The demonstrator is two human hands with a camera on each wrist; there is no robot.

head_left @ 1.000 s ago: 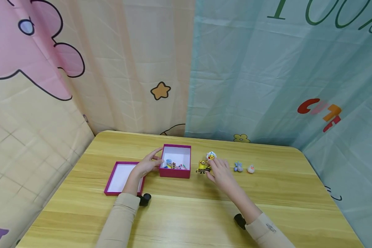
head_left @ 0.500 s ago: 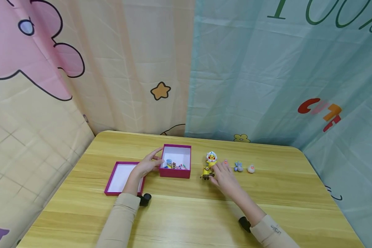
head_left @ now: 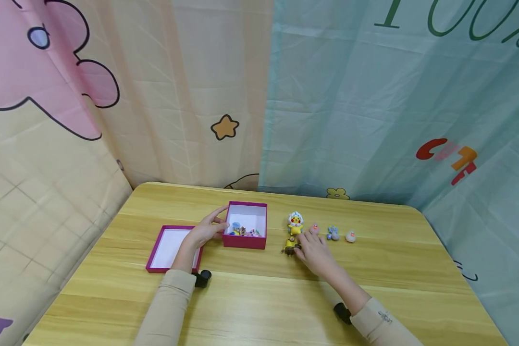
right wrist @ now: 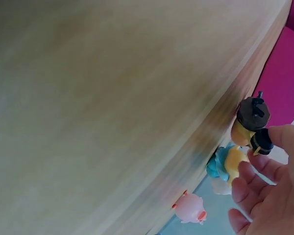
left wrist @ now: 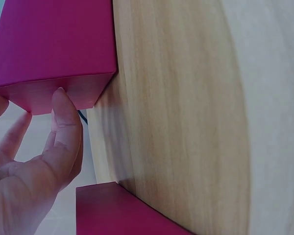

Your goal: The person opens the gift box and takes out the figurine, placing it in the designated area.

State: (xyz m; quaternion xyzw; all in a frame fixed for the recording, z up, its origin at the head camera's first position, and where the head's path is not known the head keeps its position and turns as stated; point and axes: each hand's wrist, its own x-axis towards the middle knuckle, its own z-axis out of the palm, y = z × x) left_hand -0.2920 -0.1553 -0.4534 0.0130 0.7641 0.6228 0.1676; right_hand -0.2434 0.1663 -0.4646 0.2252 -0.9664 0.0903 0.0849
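Note:
My left hand (head_left: pixel 204 232) touches the left side of a magenta box (head_left: pixel 244 242), fingers spread and thumb on its wall (left wrist: pixel 63 85). Several tiny colourful figurines (head_left: pixel 243 231) lie inside the box. With thumb and index finger, my right hand (head_left: pixel 316 252) pinches a yellow minion figurine (head_left: pixel 290 246) by a small black part at its side (right wrist: pixel 261 142). Whether the minion touches the table cannot be told. Just behind it stands a yellow figurine in a white bonnet (head_left: pixel 295 223). A small pink figurine with orange feet (right wrist: pixel 189 208) is beyond the right hand.
A magenta-rimmed lid (head_left: pixel 152 257) lies inside-up under the left forearm. Right of the pink figurine stand a blue-grey figurine (head_left: pixel 333 233) and a whitish one (head_left: pixel 350 236). Printed curtains (head_left: pixel 225 158) hang behind the wooden table (head_left: pixel 259 298).
My right hand has moved slightly right and nearer with the minion, away from the bonneted figurine. The pink figurine has come into view. My left hand has stayed at the box.

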